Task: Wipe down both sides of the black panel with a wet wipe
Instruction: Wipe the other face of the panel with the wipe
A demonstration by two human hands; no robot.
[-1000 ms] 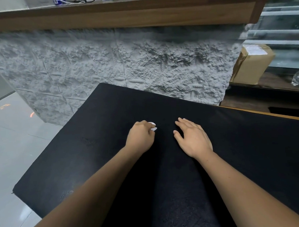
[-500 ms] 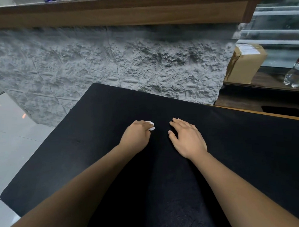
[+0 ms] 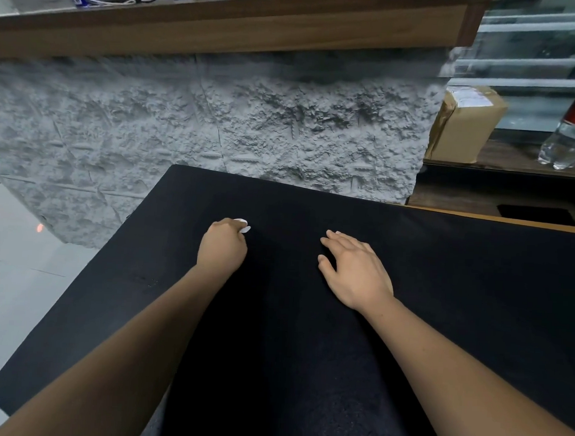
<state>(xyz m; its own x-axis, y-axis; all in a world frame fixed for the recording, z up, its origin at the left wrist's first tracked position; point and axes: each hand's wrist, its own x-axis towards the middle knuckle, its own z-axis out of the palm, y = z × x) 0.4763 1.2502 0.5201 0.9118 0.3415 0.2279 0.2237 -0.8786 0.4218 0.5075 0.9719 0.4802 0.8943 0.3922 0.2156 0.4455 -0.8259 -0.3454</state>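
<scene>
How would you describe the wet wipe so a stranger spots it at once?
Start at the big black panel in the foreground. On it, find the left hand, curled tight. The wet wipe is the small white scrap poking out of its grip, the only white thing on the panel.

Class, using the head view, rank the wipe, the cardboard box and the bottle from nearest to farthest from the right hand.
1. The wipe, in the left hand, just left of the right hand.
2. The box, up right, past the panel.
3. The bottle, at the far right edge.
</scene>
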